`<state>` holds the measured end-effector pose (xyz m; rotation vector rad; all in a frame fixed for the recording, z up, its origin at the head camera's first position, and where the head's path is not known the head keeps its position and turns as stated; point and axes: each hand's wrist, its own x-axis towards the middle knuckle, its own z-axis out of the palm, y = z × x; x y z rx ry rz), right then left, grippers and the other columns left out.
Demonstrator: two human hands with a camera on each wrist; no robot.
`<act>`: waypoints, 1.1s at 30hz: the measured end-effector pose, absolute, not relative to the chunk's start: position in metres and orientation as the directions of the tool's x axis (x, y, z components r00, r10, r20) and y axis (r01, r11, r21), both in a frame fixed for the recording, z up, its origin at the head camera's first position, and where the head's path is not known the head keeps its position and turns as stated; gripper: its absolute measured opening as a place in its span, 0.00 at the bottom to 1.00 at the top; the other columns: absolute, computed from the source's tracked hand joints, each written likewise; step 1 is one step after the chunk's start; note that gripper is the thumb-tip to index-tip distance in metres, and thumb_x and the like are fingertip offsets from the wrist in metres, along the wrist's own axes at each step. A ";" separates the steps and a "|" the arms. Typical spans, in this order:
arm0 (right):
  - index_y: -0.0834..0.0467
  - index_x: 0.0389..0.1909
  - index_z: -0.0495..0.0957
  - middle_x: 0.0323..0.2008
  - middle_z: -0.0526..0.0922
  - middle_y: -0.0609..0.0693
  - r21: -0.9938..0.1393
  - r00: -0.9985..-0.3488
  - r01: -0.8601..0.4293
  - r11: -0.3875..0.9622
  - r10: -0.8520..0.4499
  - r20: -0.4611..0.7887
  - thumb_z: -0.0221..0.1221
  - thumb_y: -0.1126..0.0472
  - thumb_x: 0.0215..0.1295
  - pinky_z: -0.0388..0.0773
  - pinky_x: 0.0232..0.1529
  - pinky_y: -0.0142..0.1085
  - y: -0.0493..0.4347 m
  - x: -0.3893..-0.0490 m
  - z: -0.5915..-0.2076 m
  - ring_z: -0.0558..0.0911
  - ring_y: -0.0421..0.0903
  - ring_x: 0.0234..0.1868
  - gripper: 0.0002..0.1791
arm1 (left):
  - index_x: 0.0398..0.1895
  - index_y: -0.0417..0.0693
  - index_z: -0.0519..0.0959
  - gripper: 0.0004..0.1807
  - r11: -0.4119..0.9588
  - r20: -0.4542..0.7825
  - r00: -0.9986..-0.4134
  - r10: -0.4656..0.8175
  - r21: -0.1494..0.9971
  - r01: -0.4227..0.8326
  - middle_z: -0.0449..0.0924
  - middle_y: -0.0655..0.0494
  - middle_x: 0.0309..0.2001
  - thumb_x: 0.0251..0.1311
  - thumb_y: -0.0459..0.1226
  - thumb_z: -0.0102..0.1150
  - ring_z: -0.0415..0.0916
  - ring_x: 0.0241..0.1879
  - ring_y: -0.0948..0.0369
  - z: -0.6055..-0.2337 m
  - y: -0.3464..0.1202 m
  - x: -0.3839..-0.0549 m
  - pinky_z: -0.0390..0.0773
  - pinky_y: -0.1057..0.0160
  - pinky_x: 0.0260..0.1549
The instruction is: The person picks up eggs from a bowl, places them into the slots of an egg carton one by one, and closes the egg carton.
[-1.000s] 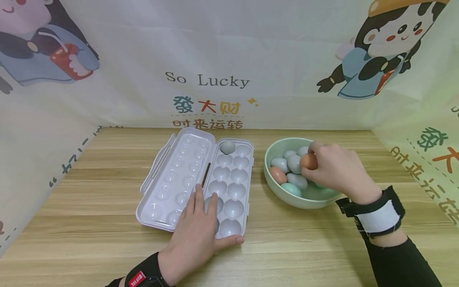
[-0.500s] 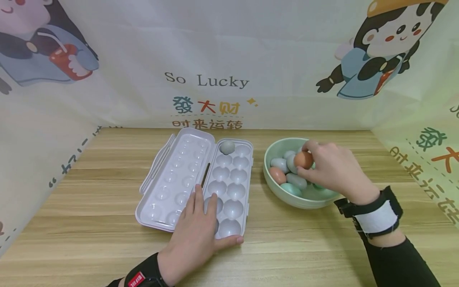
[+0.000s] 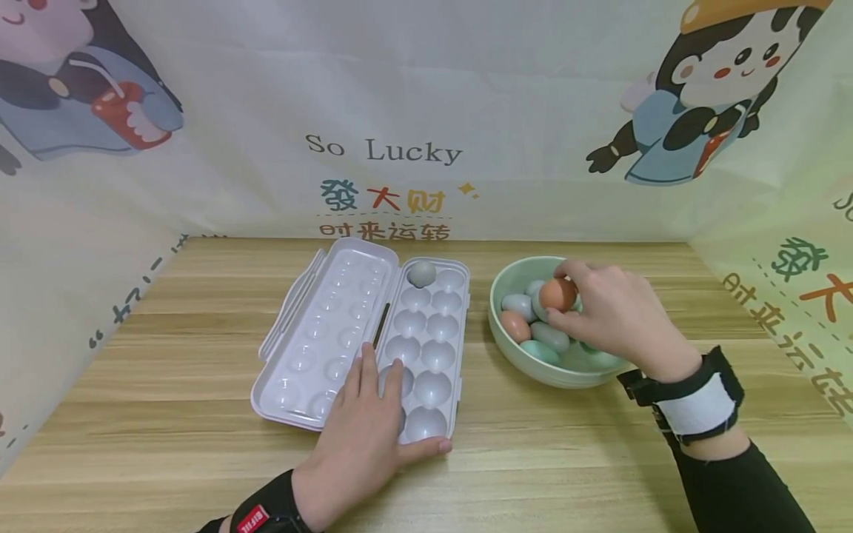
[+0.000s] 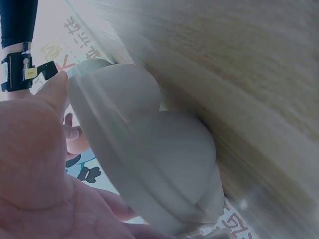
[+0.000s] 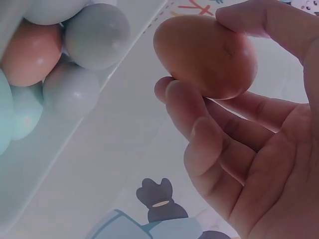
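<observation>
Between the thumb and fingers of my right hand [image 3: 620,314] is a brown egg [image 3: 558,295], held over the bowl; the right wrist view shows the egg [image 5: 207,55] pinched clear of the others. The pale green bowl [image 3: 509,354] holds several bluish, green and brown eggs. My left hand [image 3: 366,437] lies with extended fingers across the near end of a white egg carton [image 3: 464,326], its thumb along the front edge. The carton stands open, and one grey-green egg [image 3: 422,274] sits in its far left cup. In the left wrist view, the carton's side [image 4: 144,154] appears beside the palm.
The open lid [image 3: 326,318] of the carton lies flat on the left, with a folded handle piece [image 3: 289,307] along its outer edge. A printed cloth backdrop [image 3: 520,111] rises behind the wooden table [image 3: 166,355] and along both sides.
My right hand has lifted the brown egg slightly and carried it a little to the left over the bowl. My left hand has stayed on the carton.
</observation>
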<state>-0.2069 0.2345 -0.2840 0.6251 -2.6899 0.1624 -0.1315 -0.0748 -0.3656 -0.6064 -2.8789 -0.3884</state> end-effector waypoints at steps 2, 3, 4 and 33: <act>0.61 0.41 0.76 0.22 0.74 0.47 -0.026 -0.825 -0.453 0.891 -0.408 0.391 0.63 0.49 0.52 0.65 0.16 0.33 0.234 -0.207 -0.284 0.69 0.42 0.17 0.22 | 0.63 0.32 0.64 0.59 0.884 0.220 -0.902 0.372 0.213 0.416 0.46 0.20 0.65 0.41 0.73 0.54 0.48 0.66 0.33 -0.366 -0.075 -0.131 0.57 0.43 0.58; 0.61 0.41 0.76 0.22 0.74 0.46 -0.028 -0.821 -0.458 0.889 -0.410 0.397 0.64 0.48 0.52 0.65 0.16 0.33 0.233 -0.206 -0.284 0.69 0.42 0.17 0.22 | 0.63 0.32 0.64 0.59 0.884 0.220 -0.902 0.372 0.212 0.416 0.46 0.20 0.65 0.41 0.74 0.54 0.48 0.65 0.33 -0.366 -0.075 -0.131 0.57 0.43 0.58; 0.60 0.41 0.76 0.22 0.74 0.46 -0.031 -0.816 -0.463 0.886 -0.413 0.404 0.64 0.49 0.52 0.65 0.16 0.33 0.233 -0.206 -0.284 0.69 0.42 0.17 0.22 | 0.63 0.32 0.64 0.59 0.884 0.220 -0.902 0.372 0.212 0.417 0.46 0.20 0.65 0.41 0.74 0.54 0.48 0.65 0.33 -0.366 -0.075 -0.131 0.57 0.43 0.58; 0.57 0.41 0.77 0.22 0.74 0.43 -0.015 -0.636 -0.623 0.782 -0.496 0.591 0.73 0.50 0.43 0.64 0.17 0.31 0.213 -0.192 -0.274 0.68 0.37 0.19 0.26 | 0.62 0.32 0.65 0.59 0.885 0.242 -0.894 0.378 0.190 0.425 0.47 0.19 0.64 0.42 0.74 0.53 0.51 0.64 0.32 -0.366 -0.076 -0.131 0.60 0.43 0.57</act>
